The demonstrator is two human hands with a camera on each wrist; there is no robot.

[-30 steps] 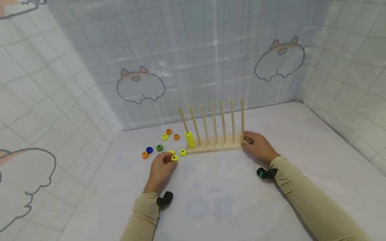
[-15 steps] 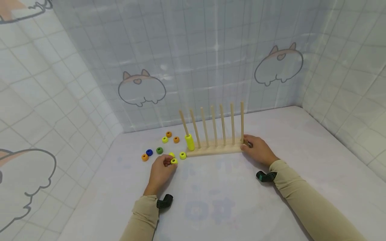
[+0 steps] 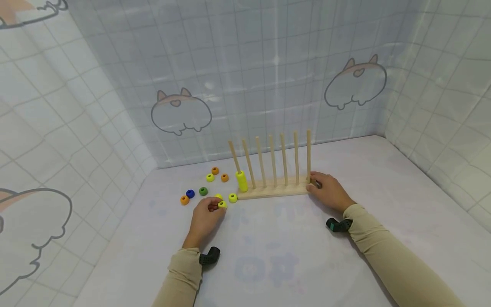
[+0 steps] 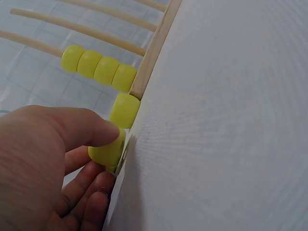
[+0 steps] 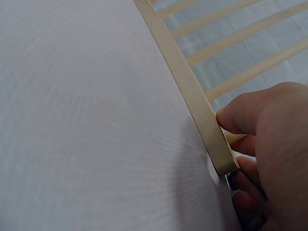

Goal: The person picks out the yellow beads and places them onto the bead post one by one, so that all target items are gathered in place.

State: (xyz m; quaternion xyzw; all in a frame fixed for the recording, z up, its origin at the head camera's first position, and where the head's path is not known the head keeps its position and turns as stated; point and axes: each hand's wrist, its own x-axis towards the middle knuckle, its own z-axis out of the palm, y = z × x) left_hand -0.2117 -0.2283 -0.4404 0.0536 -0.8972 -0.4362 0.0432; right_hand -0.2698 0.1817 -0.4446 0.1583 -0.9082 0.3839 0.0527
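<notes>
My left hand (image 3: pixel 205 217) pinches a yellow bead (image 3: pixel 222 205) between thumb and fingers, low over the table. In the left wrist view, another yellow bead (image 4: pixel 125 110) sits between the pinched one and the end of the wooden peg rack (image 3: pixel 274 192). Several yellow beads (image 3: pixel 241 181) are stacked on the rack's leftmost peg, and the other pegs are bare. My right hand (image 3: pixel 329 191) grips the right end of the rack's base, thumb at the front face, as the right wrist view shows; its other fingers are partly hidden behind.
Loose beads lie left of the rack: orange ones such as the bead (image 3: pixel 185 200), a blue bead (image 3: pixel 190 194), a green bead (image 3: pixel 203 191) and a yellow bead (image 3: pixel 210 178). A tile-patterned back wall (image 3: pixel 245 85) rises behind the table.
The head view has tilted slightly, so the scene sits a little lower than in the oldest frame. Both hands keep their places and holds.
</notes>
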